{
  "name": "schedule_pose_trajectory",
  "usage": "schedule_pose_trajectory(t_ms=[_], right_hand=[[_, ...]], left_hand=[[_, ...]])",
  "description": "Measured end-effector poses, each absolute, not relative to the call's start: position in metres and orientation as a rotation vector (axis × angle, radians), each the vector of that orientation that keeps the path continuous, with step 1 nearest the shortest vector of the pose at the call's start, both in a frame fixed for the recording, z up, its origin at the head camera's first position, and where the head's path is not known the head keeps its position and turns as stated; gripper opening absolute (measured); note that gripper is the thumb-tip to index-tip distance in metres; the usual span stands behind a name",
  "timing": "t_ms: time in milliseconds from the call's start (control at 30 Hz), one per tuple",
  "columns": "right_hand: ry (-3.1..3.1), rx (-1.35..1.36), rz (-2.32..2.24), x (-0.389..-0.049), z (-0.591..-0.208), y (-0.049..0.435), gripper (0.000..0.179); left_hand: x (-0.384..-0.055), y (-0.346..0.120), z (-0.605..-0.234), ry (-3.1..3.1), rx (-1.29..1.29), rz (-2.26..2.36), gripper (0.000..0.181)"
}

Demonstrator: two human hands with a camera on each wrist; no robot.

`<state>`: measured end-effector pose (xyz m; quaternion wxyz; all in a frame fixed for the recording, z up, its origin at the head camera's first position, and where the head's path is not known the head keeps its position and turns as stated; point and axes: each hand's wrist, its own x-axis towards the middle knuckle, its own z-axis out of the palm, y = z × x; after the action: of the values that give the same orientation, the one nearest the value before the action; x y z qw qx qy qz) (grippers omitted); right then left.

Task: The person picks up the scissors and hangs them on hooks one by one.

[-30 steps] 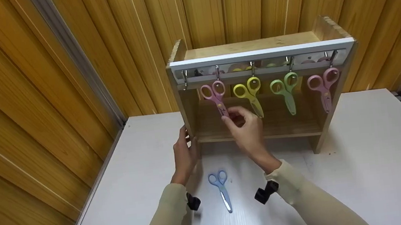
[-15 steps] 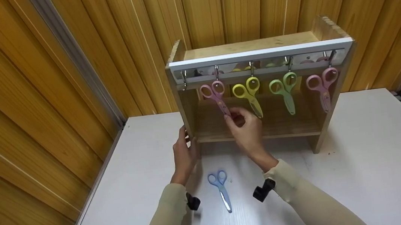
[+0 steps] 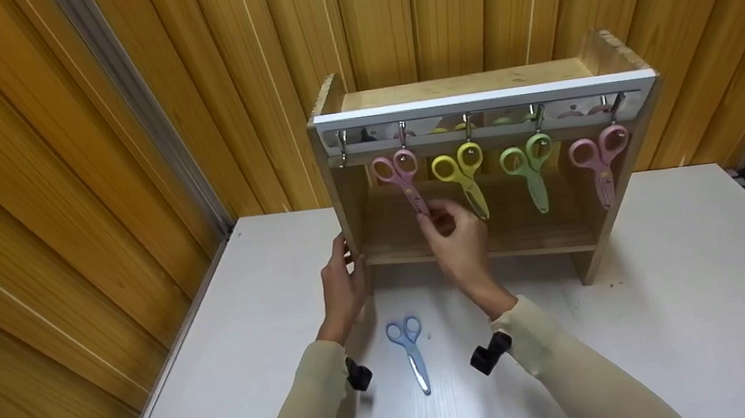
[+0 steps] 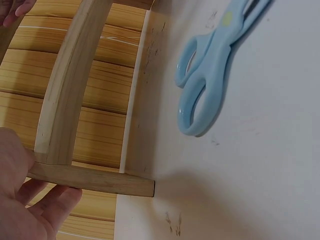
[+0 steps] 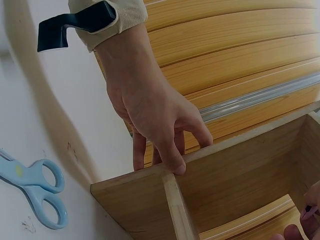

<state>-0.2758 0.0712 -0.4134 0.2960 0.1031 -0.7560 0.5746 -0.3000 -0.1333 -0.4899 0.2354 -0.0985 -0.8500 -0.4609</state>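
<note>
My right hand point(image 3: 462, 244) pinches the blade end of pink scissors point(image 3: 404, 176), which hang by one handle loop from a metal hook and tilt to the right at the tip. With my left hand point(image 3: 343, 288) I grip the left side panel point(image 4: 95, 180) of a wooden shelf rack point(image 3: 482, 245); thumb and fingers lie on either side of the board. In the right wrist view, the left hand point(image 5: 150, 107) holds that panel from above, and part of the right hand point(image 5: 313, 207) shows at the edge. Blue scissors point(image 3: 409, 355) lie on the table between my forearms.
Yellow scissors point(image 3: 466, 177), green scissors point(image 3: 533, 173) and a second pink pair point(image 3: 602, 165) hang from the hooks to the right. The leftmost hook point(image 3: 342, 149) carries nothing. Wood-slat walls stand behind and left of the white table point(image 3: 243, 364).
The right hand has shifted slightly right, and the tip of the pink scissors has swung right with it. The left hand has stayed on the panel.
</note>
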Motion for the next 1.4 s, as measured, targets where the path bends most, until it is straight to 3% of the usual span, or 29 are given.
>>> schedule_pose_trajectory(t_ms=[1033,1400], right_hand=[[-2.009,0.315,1.503,-0.277,-0.418,0.074,0.016],[-2.165,0.299,1.518,-0.271,-0.427,0.077,0.055]], left_hand=[[-0.3,-0.131,-0.486,-2.349,-0.248,-1.247,0.053],[-0.3,-0.134,-0.487,-2.341,-0.254,-1.277,0.054]])
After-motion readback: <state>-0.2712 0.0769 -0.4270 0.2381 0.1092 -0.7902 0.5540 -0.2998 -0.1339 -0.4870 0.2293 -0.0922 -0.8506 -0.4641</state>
